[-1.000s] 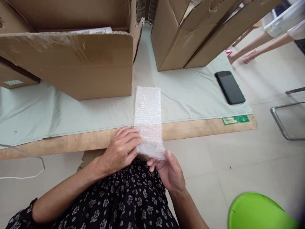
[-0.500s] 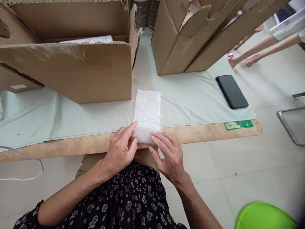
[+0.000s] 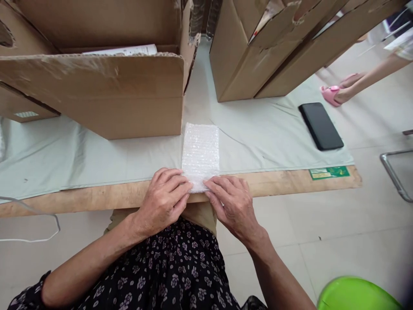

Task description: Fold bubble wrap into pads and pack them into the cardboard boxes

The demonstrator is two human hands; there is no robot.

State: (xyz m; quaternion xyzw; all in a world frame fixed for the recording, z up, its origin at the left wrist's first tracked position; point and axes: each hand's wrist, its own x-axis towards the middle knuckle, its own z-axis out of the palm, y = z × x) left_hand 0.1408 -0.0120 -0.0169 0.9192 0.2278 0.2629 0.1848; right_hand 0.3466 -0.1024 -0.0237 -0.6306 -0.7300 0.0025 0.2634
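A strip of clear bubble wrap (image 3: 200, 153) lies on the pale cloth (image 3: 97, 159) at the table's near edge, its near end folded over. My left hand (image 3: 164, 200) presses the folded end from the left with its fingers curled onto it. From the right, my right hand (image 3: 231, 202) lays its fingers on the same end. Both hands rest on the wooden table edge (image 3: 106, 196).
A large open cardboard box (image 3: 97, 94) stands at the back left, another cardboard box (image 3: 251, 47) at the back right. A black phone (image 3: 320, 126) lies on the cloth at the right. Another person's foot in a pink sandal (image 3: 334, 92) is on the floor. A green seat (image 3: 358, 295) is bottom right.
The near end of the bubble wrap hung off the table in both hands; it has been folded over onto the table, and the strip now looks shorter. Both hands moved up to the edge.
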